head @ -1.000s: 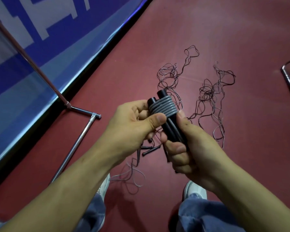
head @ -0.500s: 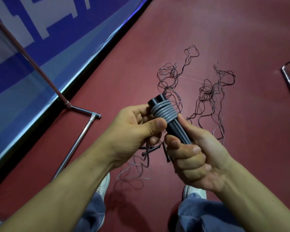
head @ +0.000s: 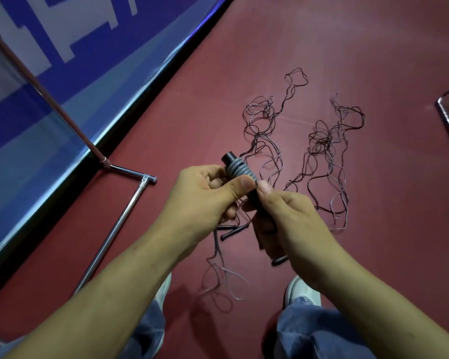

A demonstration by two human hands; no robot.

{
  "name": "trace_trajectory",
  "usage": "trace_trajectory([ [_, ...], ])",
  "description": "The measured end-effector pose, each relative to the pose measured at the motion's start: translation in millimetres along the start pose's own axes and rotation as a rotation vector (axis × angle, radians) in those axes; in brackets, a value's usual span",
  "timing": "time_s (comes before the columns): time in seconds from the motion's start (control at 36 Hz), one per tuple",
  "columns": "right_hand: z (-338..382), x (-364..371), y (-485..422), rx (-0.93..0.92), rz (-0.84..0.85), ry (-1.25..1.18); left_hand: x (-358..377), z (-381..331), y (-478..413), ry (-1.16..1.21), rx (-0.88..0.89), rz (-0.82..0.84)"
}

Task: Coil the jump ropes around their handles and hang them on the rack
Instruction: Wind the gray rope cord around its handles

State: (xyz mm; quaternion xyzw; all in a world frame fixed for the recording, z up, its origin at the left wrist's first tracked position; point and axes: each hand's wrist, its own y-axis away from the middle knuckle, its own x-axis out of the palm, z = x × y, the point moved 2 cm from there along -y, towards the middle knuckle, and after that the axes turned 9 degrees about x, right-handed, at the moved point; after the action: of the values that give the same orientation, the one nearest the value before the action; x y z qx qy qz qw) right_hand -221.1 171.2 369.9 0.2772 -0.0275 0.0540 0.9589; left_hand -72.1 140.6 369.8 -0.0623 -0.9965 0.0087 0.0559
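Likely this light, springy coil (head: 240, 171) unwinds: my left grip (head: 205, 195) pinches it, my right grip (head: 285, 218) clasps the handles (head: 229, 158) below it.

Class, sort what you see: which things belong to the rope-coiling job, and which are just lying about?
Job: left hand, right hand, coiled handles, loose ropes, rack.
Lying about: blue-and-white banner, dark metal frame at right edge.

Sports hall, red court floor (head: 347, 35), blue barrier (head: 145, 40)
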Motion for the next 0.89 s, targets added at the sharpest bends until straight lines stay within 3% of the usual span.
trace_trajectory([
  [0.19,8.9,2.7,7.8,0.341,0.316,-0.45,-3.6,-6.2,-0.1,0.018,0.052,0.092],
  [0.31,6.6,3.9,8.0,0.419,0.412,-0.606,1.3,-6.0,1.9,0.033,0.042,0.043],
  [0.47,-1.5,0.1,1.6,0.165,0.042,0.047,2.0,1.7,3.4,-0.125,0.014,-0.068],
  [0.56,-4.2,2.2,2.3,0.129,0.019,0.081,-0.7,3.5,1.9,-0.18,0.008,-0.085],
  [0.61,-5.2,2.6,3.4,0.233,0.052,-0.038,-0.3,3.5,2.1,-0.14,-0.002,-0.055],
  [0.78,0.0,-2.5,6.4,0.453,0.235,-0.403,2.4,-4.1,3.0,0.033,0.013,0.098],
  [0.89,0.7,-1.8,8.7,0.564,0.553,-0.607,4.6,-6.8,4.2,0.106,0.011,0.198],
])
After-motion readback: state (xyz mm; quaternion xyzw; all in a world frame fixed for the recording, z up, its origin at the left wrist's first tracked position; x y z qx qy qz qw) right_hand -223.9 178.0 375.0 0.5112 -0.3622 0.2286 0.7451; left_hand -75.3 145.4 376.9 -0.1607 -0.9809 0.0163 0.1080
